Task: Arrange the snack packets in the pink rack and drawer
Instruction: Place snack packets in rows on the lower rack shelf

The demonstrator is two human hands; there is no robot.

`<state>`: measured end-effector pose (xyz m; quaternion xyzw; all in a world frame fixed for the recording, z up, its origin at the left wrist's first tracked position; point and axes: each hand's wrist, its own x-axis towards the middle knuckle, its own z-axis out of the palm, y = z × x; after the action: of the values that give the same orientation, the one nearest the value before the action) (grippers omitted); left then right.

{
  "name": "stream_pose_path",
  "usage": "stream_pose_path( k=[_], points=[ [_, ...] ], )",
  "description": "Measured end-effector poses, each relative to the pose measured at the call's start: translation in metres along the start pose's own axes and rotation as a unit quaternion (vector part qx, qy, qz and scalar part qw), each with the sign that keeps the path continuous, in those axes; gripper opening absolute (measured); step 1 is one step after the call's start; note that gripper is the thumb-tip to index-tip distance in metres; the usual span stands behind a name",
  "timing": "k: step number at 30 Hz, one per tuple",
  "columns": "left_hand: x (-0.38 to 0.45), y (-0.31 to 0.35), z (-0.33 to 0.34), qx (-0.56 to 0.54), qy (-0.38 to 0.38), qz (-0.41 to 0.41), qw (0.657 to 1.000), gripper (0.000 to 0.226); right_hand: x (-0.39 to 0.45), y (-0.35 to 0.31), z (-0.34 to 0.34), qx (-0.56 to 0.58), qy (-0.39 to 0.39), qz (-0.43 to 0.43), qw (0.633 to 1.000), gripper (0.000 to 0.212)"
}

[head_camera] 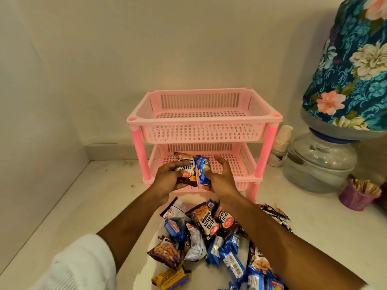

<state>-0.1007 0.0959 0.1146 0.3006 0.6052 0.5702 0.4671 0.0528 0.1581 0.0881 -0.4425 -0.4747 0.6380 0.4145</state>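
A pink two-tier rack (204, 120) stands on the white counter against the wall; both of its baskets hold nothing. In front of the lower basket (234, 162) my left hand (167, 177) grips a dark salted-peanuts packet (186, 169). Right beside it my right hand (221, 177) holds a blue biscuit packet (202, 170). The two packets touch each other. A pile of several snack packets (211, 239) lies on the counter below my forearms, partly hidden by my right arm.
A water dispenser jar (318, 162) with a floral-covered bottle (356, 65) stands at the right. A stack of paper cups (280, 147) stands between it and the rack. A purple cup of sachets (358, 195) sits at the far right. Walls close in behind and left.
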Motion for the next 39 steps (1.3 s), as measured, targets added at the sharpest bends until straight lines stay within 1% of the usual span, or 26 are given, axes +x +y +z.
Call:
stream_pose_path(
  k=[2,5,8,11,12,13,15,16,18,20,21,22,24,26,27,28,30,31,32,33,34,35,36,38,39],
  points=[
    [0.016,0.005,-0.003,0.014,-0.011,-0.005,1.000,0.045,0.014,-0.005,0.009,-0.027,-0.013,-0.014,0.999,0.048],
    [0.042,0.010,-0.011,0.030,-0.004,-0.006,1.000,0.059,0.037,-0.007,0.017,-0.078,-0.022,-0.016,0.997,0.038],
    [0.067,0.014,-0.022,0.050,0.015,-0.020,0.998,0.066,0.061,-0.006,0.023,-0.131,-0.007,-0.008,0.991,0.035],
    [0.094,0.013,-0.030,0.065,0.045,-0.038,0.996,0.065,0.087,-0.001,0.028,-0.201,0.017,-0.005,0.979,0.023],
    [0.102,0.012,-0.031,0.071,0.054,-0.045,0.995,0.065,0.098,0.002,0.030,-0.219,0.024,0.008,0.976,0.028],
    [0.110,0.011,-0.032,0.078,0.056,-0.052,0.994,0.064,0.109,0.005,0.033,-0.225,0.028,0.030,0.974,0.039],
    [0.119,0.007,-0.032,0.083,0.041,-0.058,0.994,0.054,0.128,0.011,0.044,-0.216,0.026,0.079,0.973,0.058],
    [0.124,0.006,-0.032,0.087,0.032,-0.057,0.994,0.047,0.136,0.014,0.049,-0.207,0.025,0.098,0.973,0.061],
    [0.135,0.002,-0.032,0.095,0.029,-0.054,0.994,0.041,0.153,0.022,0.060,-0.204,0.029,0.120,0.971,0.052],
    [0.147,-0.002,-0.033,0.083,0.030,-0.040,0.995,0.046,0.165,0.030,0.069,-0.219,0.026,0.128,0.967,0.045],
    [0.154,-0.004,-0.035,0.077,0.033,-0.035,0.996,0.049,0.169,0.034,0.073,-0.223,0.023,0.134,0.965,0.051],
    [0.160,-0.006,-0.035,0.075,0.034,-0.033,0.996,0.049,0.173,0.038,0.075,-0.227,0.020,0.133,0.965,0.057],
    [0.172,-0.011,-0.036,0.084,0.045,-0.034,0.995,0.047,0.180,0.044,0.077,-0.253,0.023,0.120,0.960,0.059],
    [0.184,-0.017,-0.037,0.114,0.074,-0.038,0.990,0.049,0.186,0.049,0.075,-0.312,0.023,0.096,0.945,0.076],
    [0.190,-0.021,-0.038,0.128,0.083,-0.041,0.987,0.051,0.189,0.049,0.075,-0.337,0.025,0.080,0.938,0.079],
    [0.194,-0.024,-0.039,0.138,0.082,-0.046,0.986,0.053,0.193,0.051,0.073,-0.358,0.030,0.064,0.931,0.076],
    [0.202,-0.031,-0.041,0.171,0.055,-0.049,0.983,0.060,0.198,0.055,0.069,-0.387,0.027,0.027,0.921,0.061],
    [0.206,-0.034,-0.042,0.212,0.039,-0.046,0.975,0.065,0.198,0.057,0.066,-0.405,0.013,0.011,0.914,0.050],
    [0.209,-0.037,-0.044,0.272,0.023,-0.042,0.961,0.071,0.200,0.060,0.063,-0.428,-0.006,-0.004,0.904,0.042],
    [0.212,-0.040,-0.046,0.349,0.011,-0.040,0.936,0.074,0.200,0.062,0.060,-0.451,-0.024,-0.014,0.892,0.038],
    [0.213,-0.042,-0.048,0.439,0.006,-0.039,0.898,0.074,0.200,0.064,0.058,-0.468,-0.034,-0.018,0.883,0.038],
    [0.214,-0.045,-0.049,0.521,0.007,-0.029,0.853,0.073,0.200,0.063,0.057,-0.471,-0.041,-0.017,0.881,0.038],
    [0.214,-0.048,-0.051,0.576,0.011,-0.009,0.817,0.072,0.200,0.063,0.056,-0.470,-0.047,-0.018,0.881,0.039],
    [0.212,-0.050,-0.051,0.632,0.032,0.059,0.772,0.075,0.200,0.060,0.054,-0.488,-0.053,-0.038,0.871,0.044],
    [0.212,-0.051,-0.051,0.648,0.043,0.104,0.754,0.081,0.199,0.059,0.054,-0.500,-0.057,-0.055,0.862,0.048]
  ],
)
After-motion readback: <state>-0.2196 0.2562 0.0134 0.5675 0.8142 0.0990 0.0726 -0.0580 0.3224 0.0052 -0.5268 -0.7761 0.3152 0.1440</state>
